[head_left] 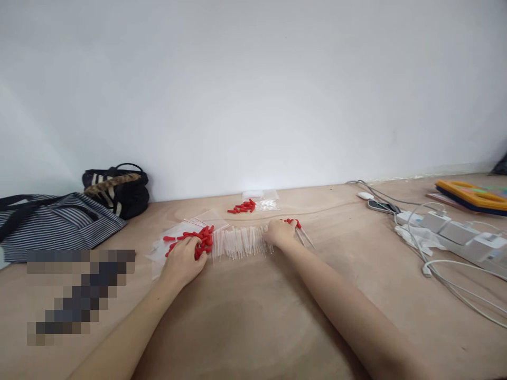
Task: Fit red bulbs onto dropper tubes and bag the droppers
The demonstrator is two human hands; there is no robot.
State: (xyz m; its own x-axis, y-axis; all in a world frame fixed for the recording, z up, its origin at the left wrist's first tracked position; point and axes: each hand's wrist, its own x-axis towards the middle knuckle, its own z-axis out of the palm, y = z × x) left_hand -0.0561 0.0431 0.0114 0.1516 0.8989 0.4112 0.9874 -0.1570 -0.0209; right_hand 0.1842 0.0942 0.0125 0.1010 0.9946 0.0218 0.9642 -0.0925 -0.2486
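My left hand [186, 258] reaches over a pile of small red plastic pieces [204, 232], its thumb apart from its fingers and its fingertips among the pieces. Under that pile lie clear plastic bags [162, 248]. A row of thin whitish translucent sticks [241, 243] lies side by side between my hands. At the row's right end my right hand [280, 232] is closed, its fingers curled and partly hidden. Beside its fingertips are a few red-ended white sticks [304, 237]; what it grips, if anything, cannot be made out.
Nearer the wall lie more red pieces [242, 207] and clear small parts [267, 204] on a bag. Striped [59, 224] and black [134, 195] bags sit at left. Chargers [455, 229], cables [433, 269], a phone [382, 207] and a yellow-blue case [467, 195] are at right.
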